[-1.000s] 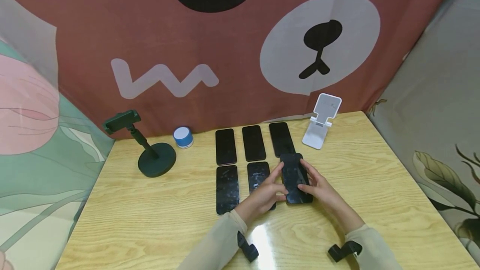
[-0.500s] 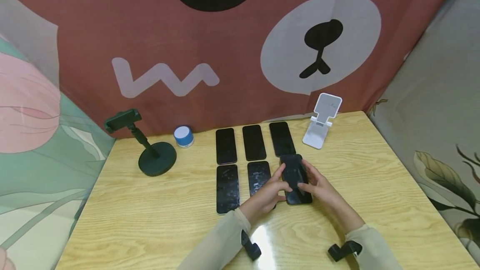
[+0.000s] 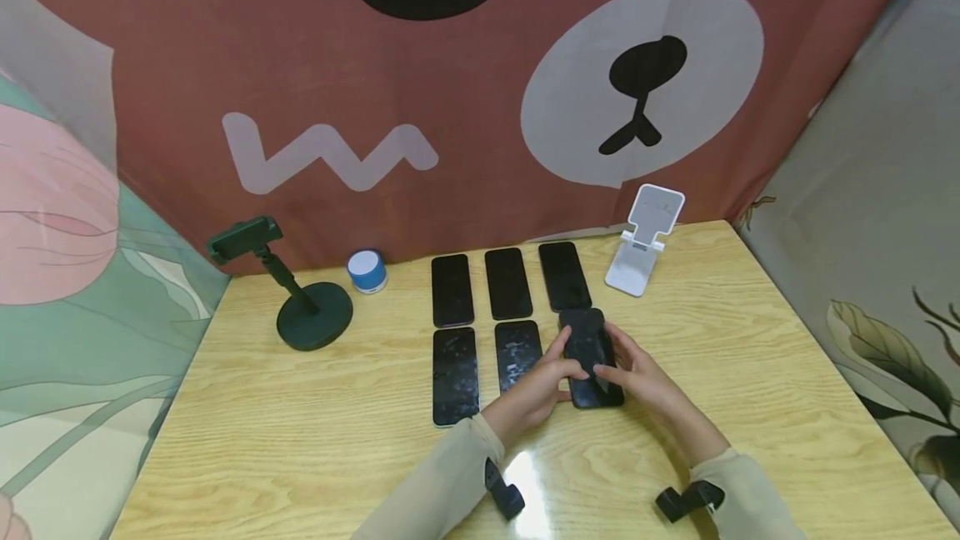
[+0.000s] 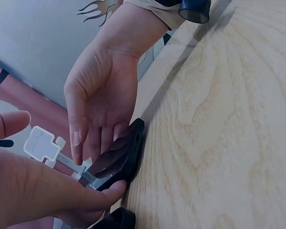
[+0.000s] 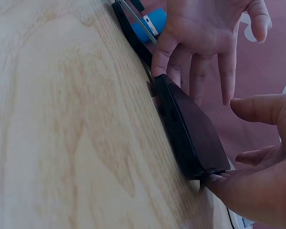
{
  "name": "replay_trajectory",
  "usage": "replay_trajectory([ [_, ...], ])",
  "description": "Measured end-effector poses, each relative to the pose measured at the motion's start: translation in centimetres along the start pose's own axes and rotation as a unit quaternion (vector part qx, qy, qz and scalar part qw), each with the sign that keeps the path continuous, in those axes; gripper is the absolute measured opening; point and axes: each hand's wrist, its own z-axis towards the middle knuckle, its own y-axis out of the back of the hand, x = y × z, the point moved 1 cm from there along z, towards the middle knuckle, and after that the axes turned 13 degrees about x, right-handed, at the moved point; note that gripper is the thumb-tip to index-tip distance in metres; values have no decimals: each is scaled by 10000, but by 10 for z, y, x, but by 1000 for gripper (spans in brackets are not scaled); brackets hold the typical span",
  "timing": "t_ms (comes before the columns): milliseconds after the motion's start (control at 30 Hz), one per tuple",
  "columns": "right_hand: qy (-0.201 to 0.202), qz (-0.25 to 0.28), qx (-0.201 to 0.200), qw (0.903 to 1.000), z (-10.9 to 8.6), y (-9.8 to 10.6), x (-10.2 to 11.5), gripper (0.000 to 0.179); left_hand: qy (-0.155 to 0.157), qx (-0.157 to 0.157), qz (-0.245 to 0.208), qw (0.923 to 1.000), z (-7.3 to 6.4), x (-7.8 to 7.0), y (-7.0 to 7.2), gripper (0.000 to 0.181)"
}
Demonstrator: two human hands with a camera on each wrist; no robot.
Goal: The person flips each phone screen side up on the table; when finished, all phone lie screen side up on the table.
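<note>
A black smartphone lies at the right end of the front row of phones, between both hands. My left hand holds its left side, its thumb over the screen. The right hand holds the opposite side, thumb also above the glass. In the right wrist view the phone looks slightly tilted near the wood, with fingers at both ends. More black phones lie flat around it: a front-left one, a front-middle one partly hidden by my left hand, and a back row with its right phone.
A dark green phone stand and a small blue-and-white cylinder stand at the back left. A white folding phone stand is at the back right. Behind the wooden table hangs a bear-print cloth.
My left hand has shifted slightly right, its thumb further over the phone's screen. The phone's lower end has moved very little. The right hand stays nearly still.
</note>
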Motion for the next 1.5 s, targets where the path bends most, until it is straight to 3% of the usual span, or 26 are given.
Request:
replay_trajectory([
  [600,-159,459,-11,9988,0,-1,2,75,66,-167,63,9998,-1,0,-2,88],
  [1000,-302,446,-149,9984,0,-2,5,74,145,-201,-90,9997,-4,0,-7,87],
  [1500,-117,448,-238,9986,0,-3,3,75,218,-275,-261,9990,-8,0,-8,87],
])
